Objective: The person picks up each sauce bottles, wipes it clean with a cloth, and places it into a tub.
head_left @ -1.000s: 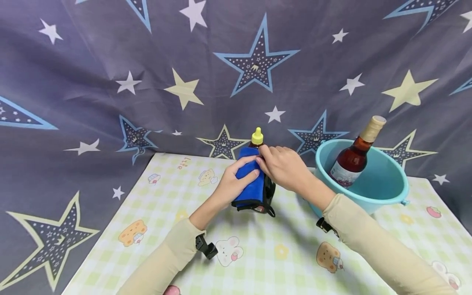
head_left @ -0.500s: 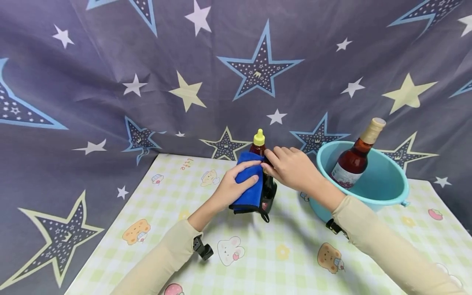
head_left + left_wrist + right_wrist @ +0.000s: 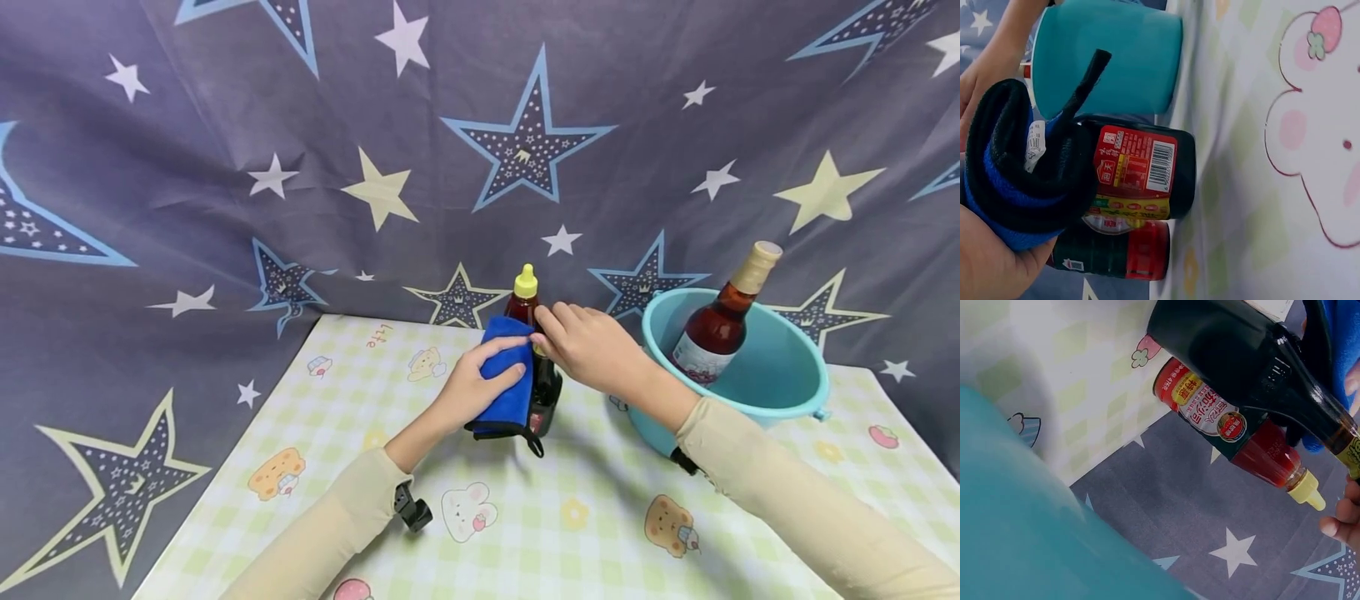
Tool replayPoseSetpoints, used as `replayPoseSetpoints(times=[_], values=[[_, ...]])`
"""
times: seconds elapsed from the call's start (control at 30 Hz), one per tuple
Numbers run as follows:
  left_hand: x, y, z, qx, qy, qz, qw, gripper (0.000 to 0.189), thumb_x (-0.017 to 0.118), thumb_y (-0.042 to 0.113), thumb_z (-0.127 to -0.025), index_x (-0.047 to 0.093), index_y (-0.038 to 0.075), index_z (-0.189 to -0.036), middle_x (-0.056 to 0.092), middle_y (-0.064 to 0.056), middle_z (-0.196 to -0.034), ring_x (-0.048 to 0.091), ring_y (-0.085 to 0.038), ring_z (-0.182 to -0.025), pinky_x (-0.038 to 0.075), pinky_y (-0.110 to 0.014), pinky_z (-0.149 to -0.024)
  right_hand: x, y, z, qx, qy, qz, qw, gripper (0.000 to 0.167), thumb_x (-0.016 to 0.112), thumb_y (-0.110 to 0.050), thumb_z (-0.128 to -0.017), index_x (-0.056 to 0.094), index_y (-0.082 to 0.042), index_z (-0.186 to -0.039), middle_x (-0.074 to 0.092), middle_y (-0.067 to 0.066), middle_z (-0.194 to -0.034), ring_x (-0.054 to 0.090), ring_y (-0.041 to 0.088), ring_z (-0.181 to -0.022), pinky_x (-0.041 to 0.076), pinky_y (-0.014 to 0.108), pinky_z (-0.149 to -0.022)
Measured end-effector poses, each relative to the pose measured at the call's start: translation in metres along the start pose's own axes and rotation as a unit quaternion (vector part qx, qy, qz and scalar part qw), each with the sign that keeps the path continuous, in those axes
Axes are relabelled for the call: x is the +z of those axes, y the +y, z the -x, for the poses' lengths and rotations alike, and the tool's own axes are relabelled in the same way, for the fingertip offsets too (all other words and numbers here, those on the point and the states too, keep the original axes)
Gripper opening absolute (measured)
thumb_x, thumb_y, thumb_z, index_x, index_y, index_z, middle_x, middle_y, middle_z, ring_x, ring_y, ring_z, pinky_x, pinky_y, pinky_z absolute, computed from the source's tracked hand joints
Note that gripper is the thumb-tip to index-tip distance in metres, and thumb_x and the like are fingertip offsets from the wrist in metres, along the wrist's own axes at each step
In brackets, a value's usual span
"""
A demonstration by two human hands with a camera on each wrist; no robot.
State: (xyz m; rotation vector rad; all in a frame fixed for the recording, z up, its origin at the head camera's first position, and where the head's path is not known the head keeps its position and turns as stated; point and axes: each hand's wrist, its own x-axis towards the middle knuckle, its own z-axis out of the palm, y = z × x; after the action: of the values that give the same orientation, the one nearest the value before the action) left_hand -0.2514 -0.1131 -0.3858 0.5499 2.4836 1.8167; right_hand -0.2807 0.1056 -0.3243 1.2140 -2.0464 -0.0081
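Observation:
My left hand point(image 3: 468, 385) holds a folded blue cloth point(image 3: 510, 385) with black edging against the left side of a dark sauce bottle point(image 3: 545, 388). In the left wrist view the cloth is rolled over in thick layers, with a black loop sticking out, and the bottle's red label point(image 3: 1132, 165) shows. My right hand point(image 3: 588, 343) grips the neck of this bottle near its top, and the fingers hide the cap. The bottle stands upright on the table. Right behind it is a red squeeze bottle point(image 3: 1210, 419) with a yellow nozzle cap point(image 3: 527, 282).
To the right stands a turquoise bucket point(image 3: 813, 379), with a white-labelled bottle of reddish drink point(image 3: 714, 333) leaning inside it. A green checked tablecloth point(image 3: 577, 550) covers the table. Behind hangs a grey-blue star-patterned curtain point(image 3: 637, 75).
My left hand and the cloth have slid a little down along the dark bottle, baring more of it and of the squeeze bottle. My right hand keeps its grip at the neck.

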Motion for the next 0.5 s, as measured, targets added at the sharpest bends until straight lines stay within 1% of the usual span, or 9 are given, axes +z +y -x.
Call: replayPoseSetpoints(times=[0.13, 0.23, 0.37, 0.5], values=[[-0.002, -0.003, 0.001, 0.007, -0.008, -0.028, 0.9996, 0.041, 0.067, 0.025, -0.099, 0.063, 0.025, -0.14, 0.055, -0.008, -0.15, 0.066, -0.031, -0.113, 0.058, -0.041, -0.087, 0.0, -0.001, 0.0, 0.008, -0.004, -0.002, 1.0, 0.053, 0.024, -0.038, -0.113, 0.058, 0.002, -0.114, 0.05, 0.008, -0.076, 0.046, 0.019, -0.058, 0.04, 0.031, -0.052], [-0.004, -0.006, 0.001, 0.005, -0.017, -0.044, 0.9989, 0.04, 0.067, 0.024, -0.099, 0.064, 0.026, -0.139, 0.057, -0.005, -0.149, 0.066, -0.028, -0.113, 0.057, -0.04, -0.088, 0.0, -0.001, 0.0, 0.014, -0.002, -0.004, 0.9999, 0.053, 0.024, -0.038, -0.112, 0.059, 0.003, -0.115, 0.051, 0.009, -0.077, 0.046, 0.02, -0.059, 0.041, 0.032, -0.052], [-0.007, -0.012, 0.003, -0.004, -0.026, -0.063, 0.9976, 0.039, 0.066, 0.025, -0.1, 0.064, 0.029, -0.139, 0.057, 0.0, -0.149, 0.06, -0.026, -0.124, 0.052, -0.044, -0.099, 0.0, -0.002, 0.0, 0.014, 0.015, -0.006, 0.9998, 0.052, 0.026, -0.037, -0.113, 0.06, 0.003, -0.115, 0.051, 0.009, -0.076, 0.046, 0.02, -0.058, 0.042, 0.032, -0.052], [-0.009, -0.02, 0.008, -0.018, -0.031, -0.066, 0.9972, 0.039, 0.065, 0.026, -0.101, 0.063, 0.03, -0.14, 0.056, 0.0, -0.15, 0.051, -0.026, -0.139, 0.043, -0.052, -0.111, 0.001, -0.003, 0.0, 0.013, 0.025, -0.009, 0.9996, 0.052, 0.027, -0.037, -0.113, 0.06, 0.003, -0.114, 0.05, 0.009, -0.075, 0.045, 0.02, -0.057, 0.041, 0.033, -0.051]])
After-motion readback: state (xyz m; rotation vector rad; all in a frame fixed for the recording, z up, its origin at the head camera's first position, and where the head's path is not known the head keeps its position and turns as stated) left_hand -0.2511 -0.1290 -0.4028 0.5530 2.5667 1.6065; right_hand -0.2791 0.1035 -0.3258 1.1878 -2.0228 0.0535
